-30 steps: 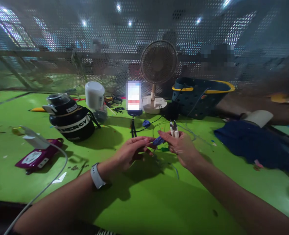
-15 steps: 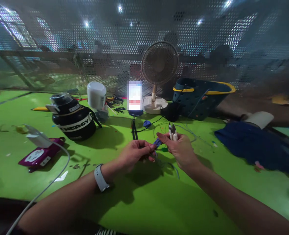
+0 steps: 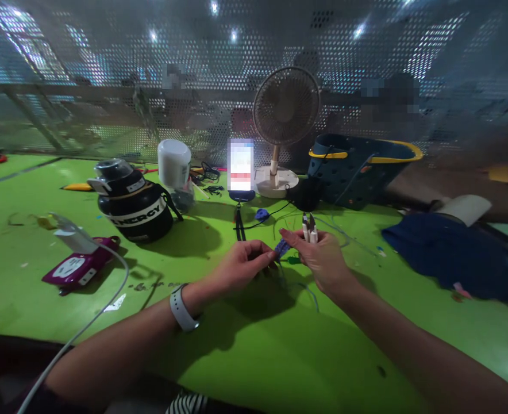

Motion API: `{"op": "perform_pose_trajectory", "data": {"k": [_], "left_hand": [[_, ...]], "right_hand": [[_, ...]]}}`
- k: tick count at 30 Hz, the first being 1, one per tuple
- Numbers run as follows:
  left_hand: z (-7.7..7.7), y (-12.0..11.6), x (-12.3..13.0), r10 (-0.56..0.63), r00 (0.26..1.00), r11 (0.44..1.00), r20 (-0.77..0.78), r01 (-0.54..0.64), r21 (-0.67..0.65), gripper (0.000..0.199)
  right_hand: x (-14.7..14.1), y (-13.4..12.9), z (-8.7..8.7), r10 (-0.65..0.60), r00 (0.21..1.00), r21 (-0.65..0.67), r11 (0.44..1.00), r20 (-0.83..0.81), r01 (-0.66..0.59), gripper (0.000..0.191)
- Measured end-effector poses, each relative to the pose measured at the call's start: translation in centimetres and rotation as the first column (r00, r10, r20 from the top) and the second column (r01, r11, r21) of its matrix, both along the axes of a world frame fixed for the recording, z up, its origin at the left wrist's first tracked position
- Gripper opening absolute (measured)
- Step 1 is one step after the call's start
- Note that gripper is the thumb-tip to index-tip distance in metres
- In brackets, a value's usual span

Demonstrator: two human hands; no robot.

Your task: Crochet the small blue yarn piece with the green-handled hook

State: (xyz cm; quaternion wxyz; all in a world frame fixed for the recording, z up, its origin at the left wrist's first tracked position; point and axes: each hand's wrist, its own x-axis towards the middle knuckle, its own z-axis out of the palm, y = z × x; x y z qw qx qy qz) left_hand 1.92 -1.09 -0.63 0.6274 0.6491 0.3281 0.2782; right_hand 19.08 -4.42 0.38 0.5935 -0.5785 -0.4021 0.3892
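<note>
A small blue-purple piece, apparently crocheted or knitted (image 3: 282,248), is stretched between my hands above the green table. My left hand (image 3: 247,261) pinches its near end, fingers closed. With thumb and finger, my right hand (image 3: 323,259) grips the far end. The same hand holds thread snips (image 3: 309,228) in its palm, their dark blades pointing up. Below the piece a green handle (image 3: 294,260) shows by the right palm; its other end is hidden. A pale strand of yarn (image 3: 308,290) trails onto the table. Beyond my hands lies a small round blue-purple piece (image 3: 261,214).
Behind stand a lit phone (image 3: 241,165), a fan (image 3: 286,106) and a dark basket (image 3: 353,178). On the left are a black bottle (image 3: 135,210), a white-lidded jar (image 3: 174,164) and a purple power strip (image 3: 79,267) with a cable. Navy cloth (image 3: 447,247) lies right.
The whole view has shifted slightly, with things appearing a little further right and higher. Both hands keep their hold on the blue-purple piece, with little change in pose.
</note>
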Motion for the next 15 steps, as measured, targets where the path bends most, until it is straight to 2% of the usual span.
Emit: {"op": "perform_pose_trajectory", "data": {"k": [3, 7, 11, 13, 15], "left_hand": [[-0.6, -0.4, 0.6, 0.086, 0.996, 0.996, -0.009, -0.086, -0.022, 0.032], [-0.4, -0.6, 0.5, 0.072, 0.997, 0.995, -0.039, -0.074, -0.070, 0.035], [0.6, 0.0, -0.3, 0.185, 0.982, 0.982, 0.033, -0.186, 0.035, 0.042], [0.7, 0.3, -0.4, 0.168, 0.983, 0.984, 0.072, -0.172, 0.048, 0.037], [0.3, 0.4, -0.2, 0.110, 0.990, 0.994, 0.090, -0.109, -0.014, 0.038]], "right_hand": [[-0.3, -0.2, 0.2, -0.060, 0.997, 0.026, 0.998, 0.044, 0.059, 0.041], [-0.2, -0.5, 0.3, -0.004, 0.995, 0.031, 1.000, 0.095, 0.001, 0.040], [0.1, -0.4, 0.1, 0.047, 0.998, -0.019, 0.999, 0.031, -0.046, 0.042], [0.0, -0.3, -0.1, 0.065, 0.998, -0.034, 0.997, 0.013, -0.064, 0.044], [-0.2, -0.2, -0.2, 0.083, 0.996, -0.047, 0.995, -0.006, -0.084, 0.045]]}}
